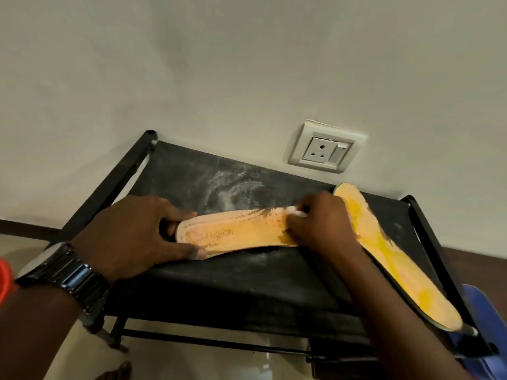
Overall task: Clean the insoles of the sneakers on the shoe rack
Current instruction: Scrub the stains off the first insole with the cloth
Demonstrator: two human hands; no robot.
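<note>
An orange insole stamped FASHION, its surface flaking, lies across the dusty black shoe rack, its heel end gripped by the left hand while the right hand holds a small white object against it. A yellow-stained second insole lies along the rack's right side.

Black shoe rack, dusty top shelf, w/ 2 orange insoles: center insole, rt-edge insole

We're indoors, in a home by the look of it: a black fabric-topped metal shoe rack stands against a plain off-white painted wall, a white plastic wall socket with switch sits just above it, and glossy pale floor tiles lie below.
</note>
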